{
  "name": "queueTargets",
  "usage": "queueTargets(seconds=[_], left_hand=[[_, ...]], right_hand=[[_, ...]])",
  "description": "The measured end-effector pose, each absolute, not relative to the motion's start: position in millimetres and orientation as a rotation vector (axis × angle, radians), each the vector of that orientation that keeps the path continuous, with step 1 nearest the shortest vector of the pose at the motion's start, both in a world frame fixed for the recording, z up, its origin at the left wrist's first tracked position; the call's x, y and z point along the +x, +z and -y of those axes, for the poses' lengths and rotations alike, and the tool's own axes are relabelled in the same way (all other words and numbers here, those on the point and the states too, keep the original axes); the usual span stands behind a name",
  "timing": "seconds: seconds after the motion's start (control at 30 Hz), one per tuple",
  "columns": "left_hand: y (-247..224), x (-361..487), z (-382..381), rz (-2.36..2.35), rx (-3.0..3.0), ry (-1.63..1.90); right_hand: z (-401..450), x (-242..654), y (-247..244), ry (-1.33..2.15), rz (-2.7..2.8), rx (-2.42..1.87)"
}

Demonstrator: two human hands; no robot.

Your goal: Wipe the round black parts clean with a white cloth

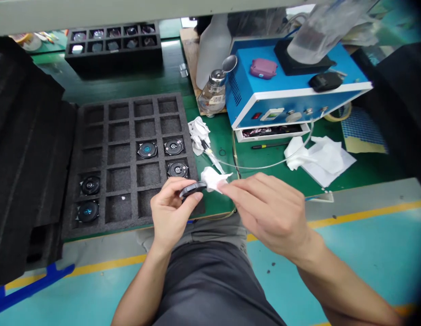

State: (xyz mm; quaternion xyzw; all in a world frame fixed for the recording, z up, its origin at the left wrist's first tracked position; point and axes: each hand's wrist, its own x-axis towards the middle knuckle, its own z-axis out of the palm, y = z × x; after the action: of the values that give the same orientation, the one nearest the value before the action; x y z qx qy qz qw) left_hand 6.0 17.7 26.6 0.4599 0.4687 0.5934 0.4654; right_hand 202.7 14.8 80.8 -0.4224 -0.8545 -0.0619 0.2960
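Observation:
Between the thumb and fingers of my left hand (pixel 171 210) is a round dark watch case (pixel 193 188), held edge-on above the tray's front right corner. My right hand (pixel 273 210) pinches a crumpled white wipe (pixel 212 178), which meets or nearly meets the right edge of the case. To the left, a grey foam tray (pixel 104 228) with square compartments holds several similar watch cases, such as one at the lower left (pixel 88 211) and one near the right side (pixel 174 146). The face of the held case is mostly hidden.
A blue machine (pixel 244 90) stands at the back right, with a glass pump bottle (pixel 212 95) and a white bottle (pixel 213 47) beside it. A thin tube crosses the green table to a dispensing syringe (pixel 212 156). Black foam (pixel 23 158) rises at left; another black tray (pixel 113 61) lies behind.

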Motion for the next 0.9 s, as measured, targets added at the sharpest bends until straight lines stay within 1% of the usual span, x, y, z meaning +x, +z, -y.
queueTargets(seconds=[0.9], left_hand=[[30.9,8.7,-17.7,-1.143,1.244,1.485]], right_hand=[[-19.5,199.2,80.2,-0.203,2.368,-1.102]])
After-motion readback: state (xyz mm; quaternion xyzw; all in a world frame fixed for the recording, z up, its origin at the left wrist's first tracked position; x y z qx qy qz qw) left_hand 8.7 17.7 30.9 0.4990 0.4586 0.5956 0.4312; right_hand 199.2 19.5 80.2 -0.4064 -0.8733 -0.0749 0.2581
